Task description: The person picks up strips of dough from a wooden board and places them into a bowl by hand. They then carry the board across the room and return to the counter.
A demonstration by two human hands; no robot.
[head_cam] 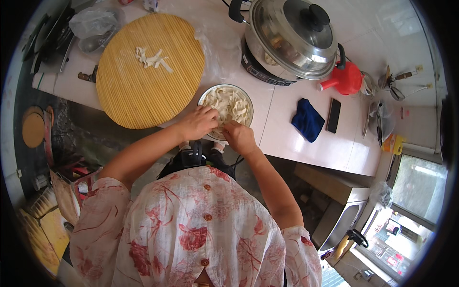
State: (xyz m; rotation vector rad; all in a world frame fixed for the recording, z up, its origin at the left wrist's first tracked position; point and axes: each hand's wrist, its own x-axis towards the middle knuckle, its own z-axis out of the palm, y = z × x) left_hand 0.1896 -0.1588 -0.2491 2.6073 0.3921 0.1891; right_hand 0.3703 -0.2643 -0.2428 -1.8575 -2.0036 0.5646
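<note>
A round plate with a dark rim [252,114] stands near the counter's front edge, heaped with pale flat dough strips [233,102]. Over its lower left side is my left hand [200,122], fingers curled at the strips. My right hand [240,136] is at the plate's lower edge, its fingertips pinched close to the left ones. Whether either hand grips a strip is hidden by the fingers. A few more dough strips [152,60] lie on a round, ribbed yellow board [143,97] to the left.
A lidded steel electric pot [265,46] stands behind the plate at the right. Further right are a red plastic ladle or jug [346,79], a dark blue cloth [307,120] and a phone [333,115]. Clear plastic film [222,50] lies beside the board; a wooden-handled tool [84,76] pokes out under it.
</note>
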